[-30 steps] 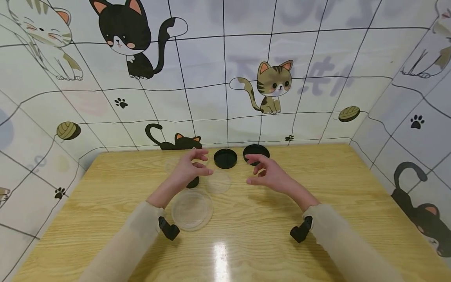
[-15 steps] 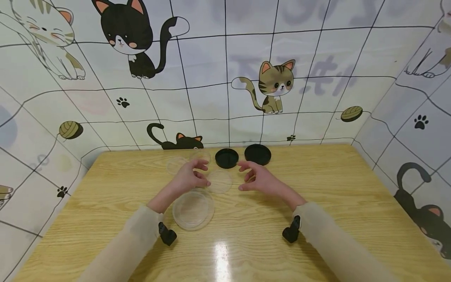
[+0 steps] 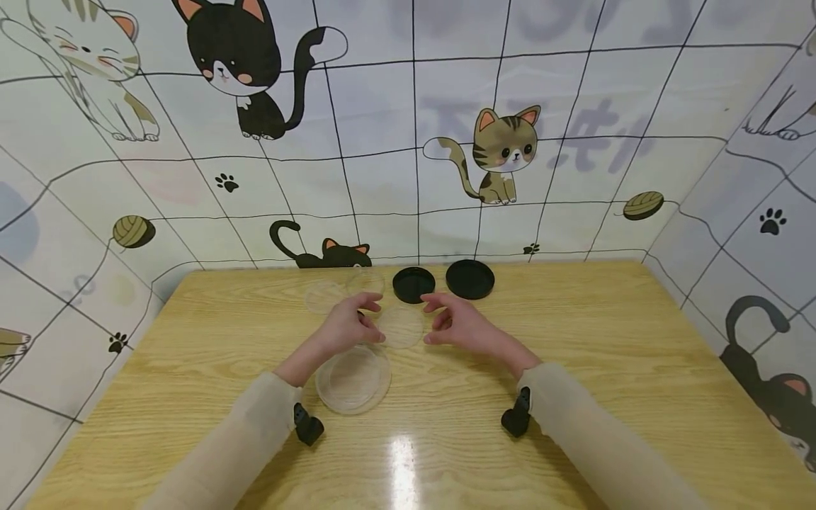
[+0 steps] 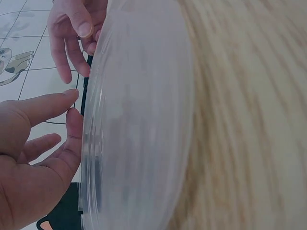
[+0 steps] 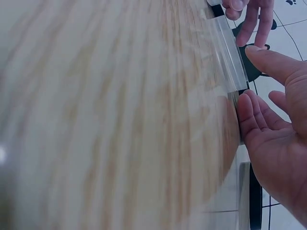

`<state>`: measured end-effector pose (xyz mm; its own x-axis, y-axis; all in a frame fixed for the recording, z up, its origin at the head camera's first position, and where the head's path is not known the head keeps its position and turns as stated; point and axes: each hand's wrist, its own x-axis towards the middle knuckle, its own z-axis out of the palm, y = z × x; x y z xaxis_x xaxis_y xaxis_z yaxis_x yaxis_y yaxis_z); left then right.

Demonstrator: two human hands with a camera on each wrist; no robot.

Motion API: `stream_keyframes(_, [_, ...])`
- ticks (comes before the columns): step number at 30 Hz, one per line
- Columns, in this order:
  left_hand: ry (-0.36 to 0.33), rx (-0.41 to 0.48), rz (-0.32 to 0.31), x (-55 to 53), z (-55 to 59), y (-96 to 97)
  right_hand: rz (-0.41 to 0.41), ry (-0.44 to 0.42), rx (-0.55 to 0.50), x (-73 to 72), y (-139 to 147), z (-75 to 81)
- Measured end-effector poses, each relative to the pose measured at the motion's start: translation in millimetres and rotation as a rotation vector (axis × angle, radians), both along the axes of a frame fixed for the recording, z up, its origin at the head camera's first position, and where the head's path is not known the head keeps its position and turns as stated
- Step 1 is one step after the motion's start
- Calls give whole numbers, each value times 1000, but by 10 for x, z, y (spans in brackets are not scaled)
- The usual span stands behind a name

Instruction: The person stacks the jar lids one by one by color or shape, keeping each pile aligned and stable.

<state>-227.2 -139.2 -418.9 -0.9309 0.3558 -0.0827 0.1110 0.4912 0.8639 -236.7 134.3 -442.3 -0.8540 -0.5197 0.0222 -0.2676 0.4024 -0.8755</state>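
Observation:
A clear round shallow dish [image 3: 401, 327] lies on the wooden table between my two hands in the head view. My left hand [image 3: 348, 324] is at its left side, thumb and fingers loosely bent and apart, holding nothing. Facing it, my right hand [image 3: 464, 327] has its fingertips right by the dish's right rim, thumb and index spread. In the right wrist view the clear dish's side wall [image 5: 230, 55] stands beside the right fingers. A larger clear round container [image 3: 353, 380] sits nearer, and fills the left wrist view. Behind the left hand, a small black round piece is mostly hidden.
Two black round dishes, a smaller one [image 3: 414, 285] and a larger one [image 3: 469, 279], stand along the table's back edge. Left of them lie two more clear round pieces, one [image 3: 322, 296] farther left than the other [image 3: 365, 281]. A cat-patterned cloth wall [image 3: 382, 184] rises behind.
My right hand has moved left and away from the larger black dish, up to the middle clear dish. The left hand has come a little nearer to me, covering the small black piece.

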Motion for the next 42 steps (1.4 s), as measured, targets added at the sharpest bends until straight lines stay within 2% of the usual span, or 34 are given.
stream_keyframes(7, [36, -26, 3, -5, -17, 29, -1, -8, 25, -7, -30, -1])
stream_keyframes(13, [4, -4, 10, -27, -53, 93, -13, -34, 29, -24, -38, -25])
stream_keyframes(21, [-36, 18, -3, -32, -50, 191, -49, -10, 60, -20, 15, -25])
stream_keyframes(28, [-79, 30, -24, -80, -75, 244, -59, -6, 57, -29, 56, -37])
stream_keyframes(42, [-127, -18, -20, -163, -87, 300, -73, -1, 77, -59, 70, -59])
